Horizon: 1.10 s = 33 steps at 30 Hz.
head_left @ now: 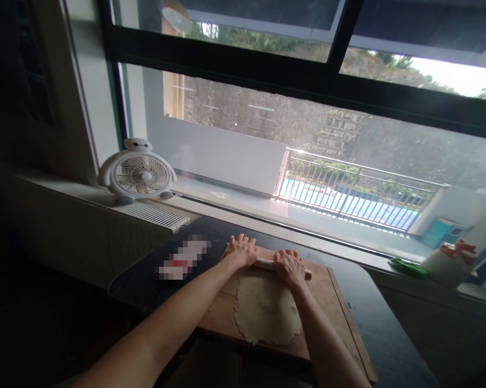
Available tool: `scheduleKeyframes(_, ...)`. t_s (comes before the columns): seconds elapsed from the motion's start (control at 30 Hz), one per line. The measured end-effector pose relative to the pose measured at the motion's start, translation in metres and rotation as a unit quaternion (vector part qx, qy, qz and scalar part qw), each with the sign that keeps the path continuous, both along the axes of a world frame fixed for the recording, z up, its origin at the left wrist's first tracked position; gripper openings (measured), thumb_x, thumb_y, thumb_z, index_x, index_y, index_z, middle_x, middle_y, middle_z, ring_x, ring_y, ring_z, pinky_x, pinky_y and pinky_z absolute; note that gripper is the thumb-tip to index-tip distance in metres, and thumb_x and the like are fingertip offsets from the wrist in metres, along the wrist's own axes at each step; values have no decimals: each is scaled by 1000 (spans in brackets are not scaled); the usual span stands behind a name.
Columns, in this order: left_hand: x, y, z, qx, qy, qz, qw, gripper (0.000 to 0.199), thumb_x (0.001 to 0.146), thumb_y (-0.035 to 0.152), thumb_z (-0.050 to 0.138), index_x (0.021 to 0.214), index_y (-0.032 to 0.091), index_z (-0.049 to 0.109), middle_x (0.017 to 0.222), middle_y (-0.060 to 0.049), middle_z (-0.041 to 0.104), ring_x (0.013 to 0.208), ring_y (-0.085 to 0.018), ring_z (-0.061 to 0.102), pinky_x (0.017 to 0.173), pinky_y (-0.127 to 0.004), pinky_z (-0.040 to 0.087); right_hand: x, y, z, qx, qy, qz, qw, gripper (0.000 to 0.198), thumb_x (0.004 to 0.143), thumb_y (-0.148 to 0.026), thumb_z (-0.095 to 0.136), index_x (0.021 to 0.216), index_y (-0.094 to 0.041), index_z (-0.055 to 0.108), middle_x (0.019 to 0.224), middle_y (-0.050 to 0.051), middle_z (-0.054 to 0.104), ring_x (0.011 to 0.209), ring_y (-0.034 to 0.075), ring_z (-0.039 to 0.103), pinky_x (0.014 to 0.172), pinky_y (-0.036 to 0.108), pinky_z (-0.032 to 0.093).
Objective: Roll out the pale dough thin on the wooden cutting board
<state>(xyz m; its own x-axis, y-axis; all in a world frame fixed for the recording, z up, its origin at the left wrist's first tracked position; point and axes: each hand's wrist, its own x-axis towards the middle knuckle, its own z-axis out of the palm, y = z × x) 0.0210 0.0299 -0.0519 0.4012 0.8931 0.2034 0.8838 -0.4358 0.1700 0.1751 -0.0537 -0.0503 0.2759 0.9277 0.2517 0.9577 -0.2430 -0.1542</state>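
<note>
Both arms stretch forward over a wooden board [327, 318]. Near its far edge, my left hand [242, 251] is closed over the left part of a rolling pin [266, 263]. My right hand [289, 265] grips the pin further right, and a short end of the pin sticks out past it. Below the hands lies a wide, thin sheet of pale dough [267, 310] with ragged edges. The far part of the dough, by the pin, is partly covered by my hands.
The board rests on a dark table [372, 302] by a large window. A blurred-out pale and red item [182, 261] lies left of the board. A white fan [141, 175] stands on a radiator cover [154, 215] at left. A green object [408, 267] lies on the right sill.
</note>
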Motion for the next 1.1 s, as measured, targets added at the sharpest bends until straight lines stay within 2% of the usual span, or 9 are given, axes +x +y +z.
scheduleKeyframes(0.13, 5, 21, -2, -20, 0, 7, 1000, 47, 82, 46, 31, 119, 23, 51, 128, -10, 52, 127, -29, 32, 102, -55, 17, 8, 19, 0, -12, 10, -1, 1000, 39, 92, -38, 24, 99, -24, 60, 109, 9, 56, 102, 22, 46, 80, 34, 35)
scheduleKeyframes(0.27, 6, 24, -4, -20, -1, 4, 1000, 49, 82, 48, 30, 121, 23, 49, 129, -10, 50, 128, -29, 31, 102, -55, 16, 11, 22, -1, -16, 13, 3, 1000, 39, 92, -39, 24, 99, -24, 60, 108, 9, 56, 101, 22, 46, 79, 34, 35)
scheduleKeyframes(0.6, -7, -28, 2, 19, -7, -7, 1000, 48, 86, 48, 22, 113, 24, 54, 124, -9, 54, 125, -28, 32, 103, -53, 13, -6, -19, -1, 1, -9, 9, 1000, 39, 92, -37, 25, 96, -23, 62, 106, 8, 57, 105, 22, 44, 86, 34, 31)
scheduleKeyframes(0.7, -9, -34, 2, 31, -8, -14, 999, 48, 87, 47, 21, 108, 23, 56, 119, -9, 57, 123, -28, 34, 103, -52, 12, -8, -23, -1, 2, -11, 9, 1000, 40, 92, -38, 25, 98, -24, 62, 108, 8, 56, 106, 22, 44, 87, 34, 30)
scheduleKeyframes(0.8, -7, -27, 1, 29, -7, -12, 999, 47, 85, 47, 24, 111, 22, 55, 120, -11, 56, 123, -30, 35, 102, -54, 14, -6, -18, -2, -1, -12, 8, 1000, 39, 92, -37, 25, 97, -23, 62, 107, 8, 57, 105, 22, 44, 87, 34, 30)
scheduleKeyframes(1.1, 6, 24, -6, -2, -10, 0, 1000, 45, 82, 44, 32, 117, 23, 52, 125, -11, 53, 125, -30, 34, 101, -56, 18, 11, 20, -4, -9, 0, 13, 1000, 40, 92, -39, 24, 100, -24, 60, 106, 8, 57, 98, 21, 47, 78, 32, 34)
